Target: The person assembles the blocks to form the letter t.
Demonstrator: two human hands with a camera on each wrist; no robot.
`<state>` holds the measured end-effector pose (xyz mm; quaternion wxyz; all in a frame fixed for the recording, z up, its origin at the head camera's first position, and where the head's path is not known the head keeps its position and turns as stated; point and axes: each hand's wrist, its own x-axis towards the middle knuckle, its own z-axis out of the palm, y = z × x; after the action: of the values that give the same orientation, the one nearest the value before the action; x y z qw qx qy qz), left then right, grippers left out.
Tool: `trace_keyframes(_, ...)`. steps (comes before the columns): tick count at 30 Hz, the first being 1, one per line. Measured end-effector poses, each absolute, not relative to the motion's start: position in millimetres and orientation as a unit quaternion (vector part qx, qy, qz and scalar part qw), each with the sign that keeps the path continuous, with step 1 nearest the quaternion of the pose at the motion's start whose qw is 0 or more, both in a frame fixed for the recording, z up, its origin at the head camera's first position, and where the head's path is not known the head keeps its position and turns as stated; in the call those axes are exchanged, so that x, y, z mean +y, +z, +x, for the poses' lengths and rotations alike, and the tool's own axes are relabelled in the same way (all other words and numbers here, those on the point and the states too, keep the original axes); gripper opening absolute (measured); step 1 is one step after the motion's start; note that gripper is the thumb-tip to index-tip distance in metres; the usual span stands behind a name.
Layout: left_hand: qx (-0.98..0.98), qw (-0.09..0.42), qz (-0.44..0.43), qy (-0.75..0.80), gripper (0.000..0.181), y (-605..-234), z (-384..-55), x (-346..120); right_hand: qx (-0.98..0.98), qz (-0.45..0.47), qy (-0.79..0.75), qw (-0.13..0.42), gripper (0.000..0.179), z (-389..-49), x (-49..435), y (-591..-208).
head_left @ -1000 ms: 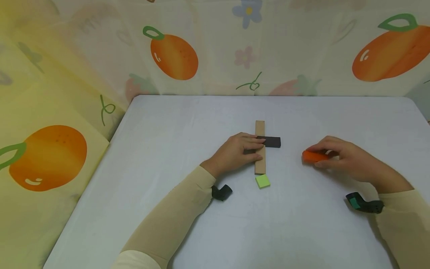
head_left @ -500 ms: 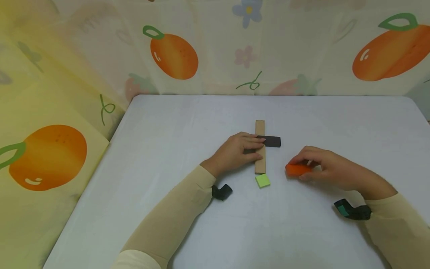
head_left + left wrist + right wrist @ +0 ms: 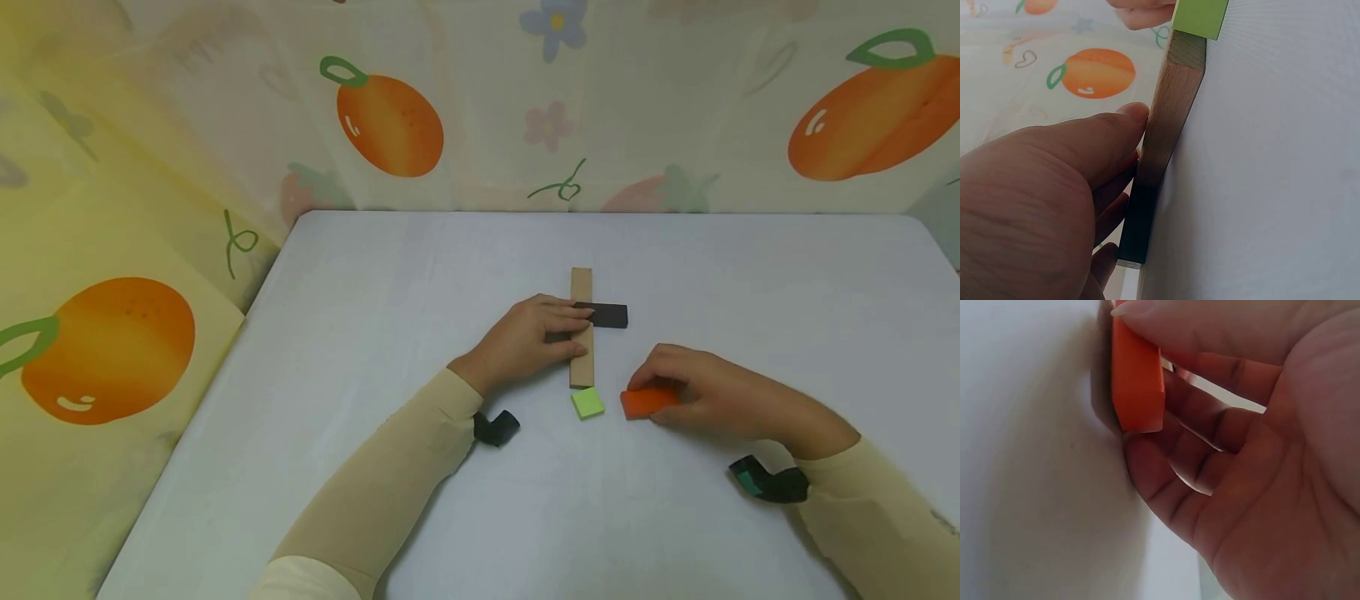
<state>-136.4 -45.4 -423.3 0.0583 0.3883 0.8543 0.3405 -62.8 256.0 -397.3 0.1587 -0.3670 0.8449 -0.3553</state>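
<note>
My right hand [image 3: 701, 387] pinches an orange block [image 3: 637, 405] between thumb and fingers, low over the table just right of a small light-green tile [image 3: 588, 403]. In the right wrist view the orange block [image 3: 1138, 381] shows close to the white surface. My left hand [image 3: 528, 337] rests its fairly straight fingers on a light wooden strip [image 3: 581, 372] and a black block [image 3: 611, 316]. The black piece runs across the wood like a cross; its left part is mostly under the hand. The green tile [image 3: 1200, 17] touches or nearly touches the wood's near end.
White cloth covers the table [image 3: 375, 275]. Behind it hangs a curtain [image 3: 480, 108] printed with oranges and flowers, continuing along the left side. Dark wrist-worn devices stick out below each sleeve, one at the left wrist [image 3: 497, 428] and one at the right wrist [image 3: 768, 481].
The right hand has carried the orange block leftward and nearer to me, ending close to the green tile. My left hand and the wood and black pieces have stayed put.
</note>
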Motion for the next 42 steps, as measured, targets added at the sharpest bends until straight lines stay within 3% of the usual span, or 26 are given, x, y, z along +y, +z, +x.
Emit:
trace_keyframes(18, 0.854, 0.060, 0.384, 0.345, 0.041, -423.1, -136.2, -45.0, 0.849, -0.353, -0.331, 0.214, 0.028, -53.9, 237.7, -391.6)
trace_keyframes(42, 0.852, 0.056, 0.388, 0.346, 0.041, -423.0, -136.6, -44.6, 0.843, -0.363, -0.335, 0.212, 0.027, -51.7, 234.2, -392.1)
